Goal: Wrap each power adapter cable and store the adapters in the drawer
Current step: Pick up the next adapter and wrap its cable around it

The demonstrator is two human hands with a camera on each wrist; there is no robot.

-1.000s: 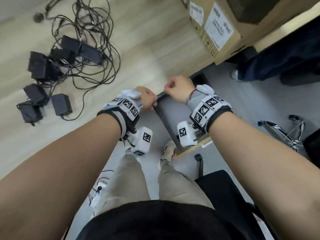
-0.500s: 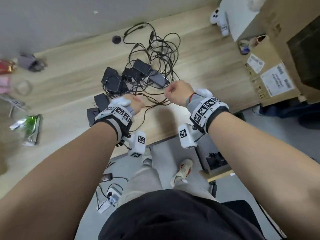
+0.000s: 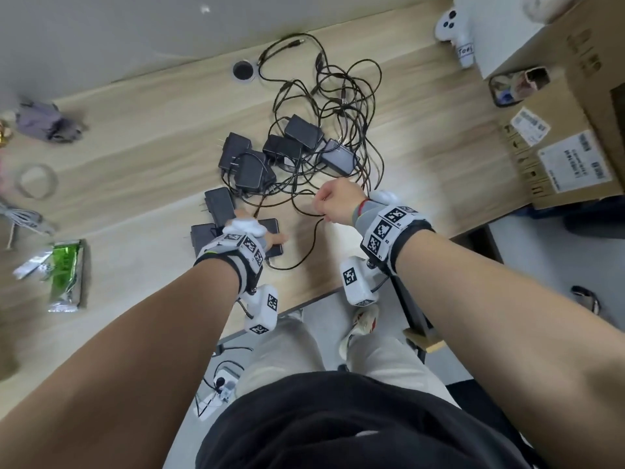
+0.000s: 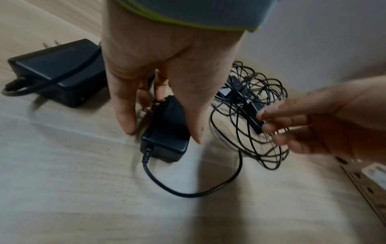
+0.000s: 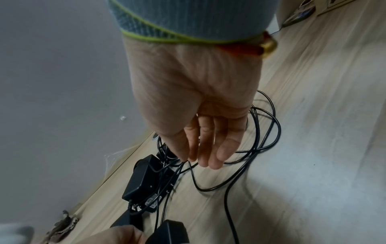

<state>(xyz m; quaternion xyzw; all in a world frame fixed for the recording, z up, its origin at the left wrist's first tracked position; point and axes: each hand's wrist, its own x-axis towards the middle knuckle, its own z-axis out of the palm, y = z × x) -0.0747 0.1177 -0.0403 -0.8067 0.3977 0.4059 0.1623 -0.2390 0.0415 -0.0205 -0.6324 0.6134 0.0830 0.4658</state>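
Observation:
Several black power adapters (image 3: 250, 164) lie on the wooden desk (image 3: 135, 137) in a tangle of thin black cables (image 3: 338, 106). My left hand (image 3: 274, 238) holds the nearest adapter (image 3: 273, 223), with the thumb on one side and the fingers on the other; the left wrist view shows this hand (image 4: 162, 134) straddling the adapter (image 4: 167, 142). My right hand (image 3: 321, 206) pinches a cable (image 3: 314, 238) just right of it, and the right wrist view shows the thumb and forefinger of that hand (image 5: 188, 159) on the cable (image 5: 194, 181). The drawer (image 3: 414, 316) is mostly hidden below the desk edge under my right arm.
Cardboard boxes (image 3: 558, 157) stand at the desk's right end, with a white game controller (image 3: 449, 25) behind them. A green packet (image 3: 66, 275) and a tape roll (image 3: 35, 181) lie at the left. A round cable hole (image 3: 242, 71) is at the back. A power strip (image 3: 223, 384) lies on the floor.
The view swung from the drawer up to the desk. Both hands left the drawer's edge and moved to the pile; the left took an adapter and the right a cable.

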